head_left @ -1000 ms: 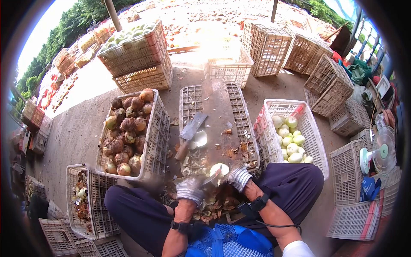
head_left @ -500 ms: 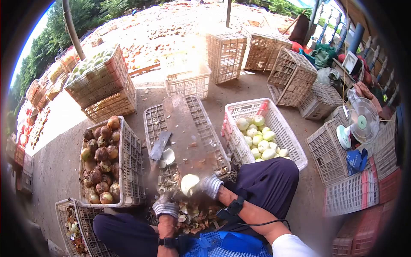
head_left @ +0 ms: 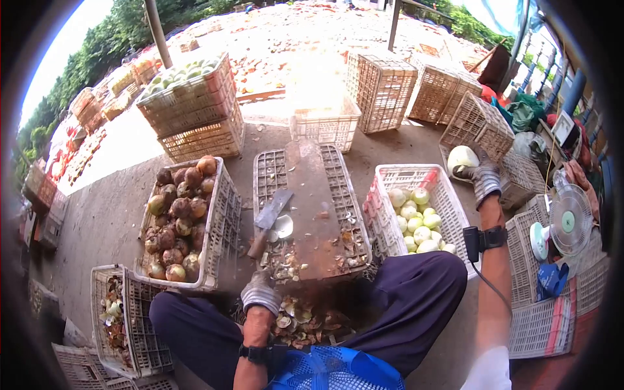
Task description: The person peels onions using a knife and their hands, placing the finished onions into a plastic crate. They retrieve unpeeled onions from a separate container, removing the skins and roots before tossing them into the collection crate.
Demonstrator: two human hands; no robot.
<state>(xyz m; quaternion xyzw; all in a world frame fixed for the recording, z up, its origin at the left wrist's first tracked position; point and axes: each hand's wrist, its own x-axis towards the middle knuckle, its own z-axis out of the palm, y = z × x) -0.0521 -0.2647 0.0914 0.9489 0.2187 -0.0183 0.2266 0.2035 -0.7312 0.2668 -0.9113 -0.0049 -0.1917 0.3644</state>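
Note:
My right hand (head_left: 482,177), in a striped work glove, is raised out to the right with its fingers around a large peeled white onion (head_left: 462,160). Below and left of it stands a white crate (head_left: 448,234) with several peeled onions (head_left: 422,234) inside. My gloved left hand (head_left: 261,292) is low at the near end of the worktop; its fingers are hard to make out. Just beyond it a cleaver (head_left: 273,209) lies with its wooden handle toward me. Beside the blade sits a cut white onion piece (head_left: 282,226). A brown board (head_left: 312,195) rests across an upturned crate (head_left: 263,170).
Unpeeled brown onions (head_left: 182,208) fill a crate (head_left: 218,221) on the left. A scrap crate (head_left: 133,325) stands nearer, and peelings (head_left: 302,322) lie between my legs. Stacked crates (head_left: 195,133) stand behind. A fan (head_left: 569,221) is at the right among more crates.
My right hand has carried the white onion from the near end of the board out past the peeled-onion crate. The view has shifted left. My left hand stays near the board's near end.

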